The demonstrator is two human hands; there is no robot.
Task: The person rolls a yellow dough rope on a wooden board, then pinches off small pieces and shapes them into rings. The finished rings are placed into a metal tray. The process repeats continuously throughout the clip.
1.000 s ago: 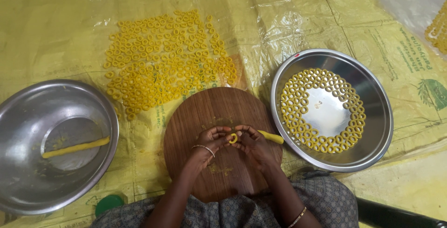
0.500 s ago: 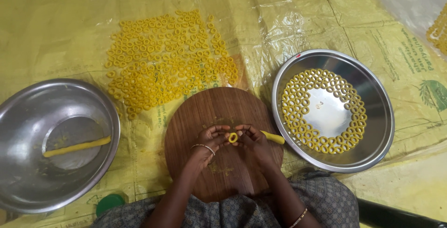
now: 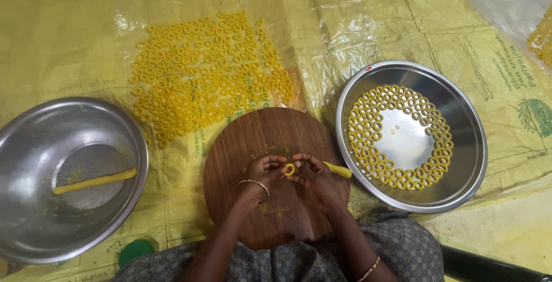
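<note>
Both hands meet over the middle of one round wooden board that lies on the yellow sheet. The left hand and right hand pinch a single small dough ring between their fingertips, fingers curled narrow around it. One short dough stick pokes out from under the right hand toward the board's right edge. Just right of the board sits one steel plate with rings laid in a thick band round its floor, too many to count. Left of the board stands one steel bowl holding one long dough stick. Beyond the board's far edge, a large patch of loose rings covers the sheet, well over a hundred.
</note>
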